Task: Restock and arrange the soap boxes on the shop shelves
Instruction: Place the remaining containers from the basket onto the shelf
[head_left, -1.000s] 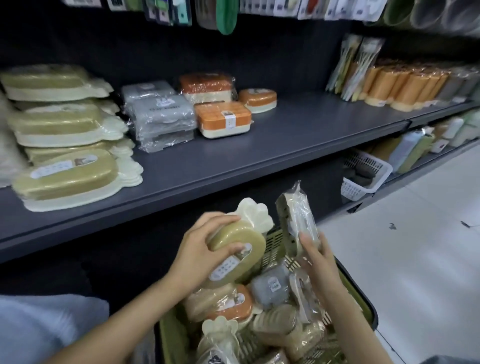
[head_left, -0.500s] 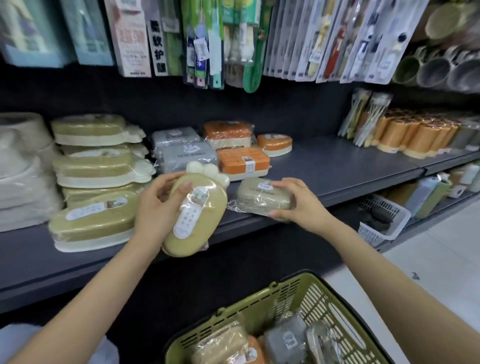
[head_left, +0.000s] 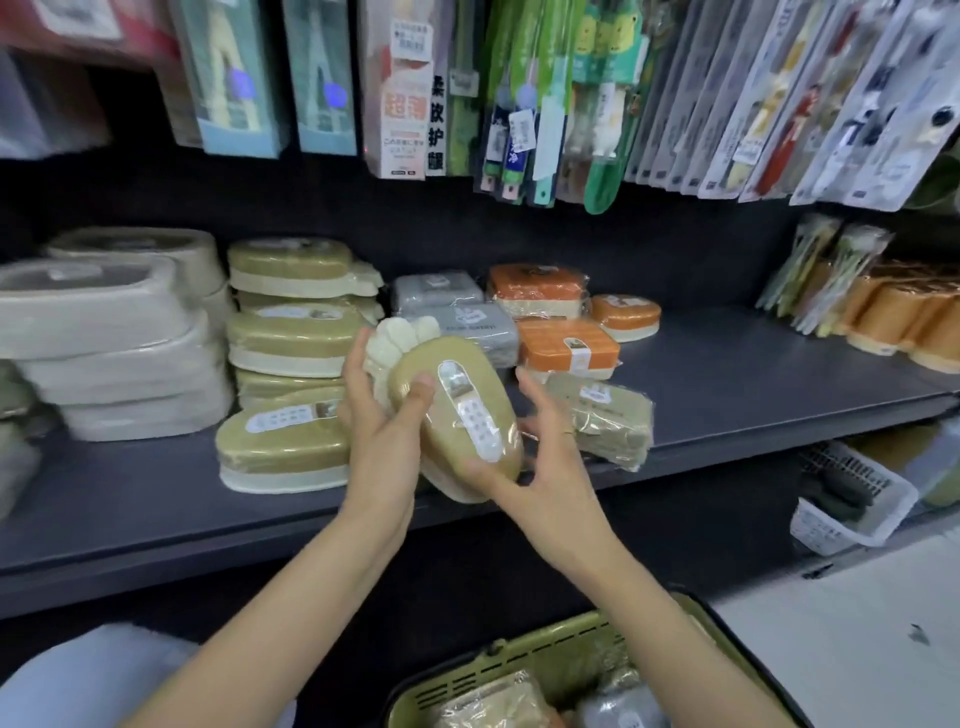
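Two hands were seen wrapped round one foot-shaped soap box (head_left: 457, 415) — olive-lidded, cream toes at its far end, a white label along the top. It was held tilted above the front edge of the dark shelf (head_left: 753, 384). The left hand (head_left: 382, 441) was curled about the box's left flank, thumb laid on the lid near the label. The right hand (head_left: 540, 478) was cupped under the near end, thumb pressed on the lid by the label's lower end, fingers spread behind the box.

Just right of the held box, a wrapped olive rectangular box (head_left: 608, 421) was lying at the shelf's front edge. To the left, a stack of matching foot-shaped boxes (head_left: 291, 364) was piled, with pale cream boxes (head_left: 114, 332) stacked beyond them. Behind the hands, grey boxes (head_left: 457, 317) and orange boxes (head_left: 566, 338) were arranged. Packaged goods (head_left: 405, 88) were hung above the shelf. Below — at the bottom of the view — a green basket (head_left: 498, 670) with wrapped boxes inside was visible.
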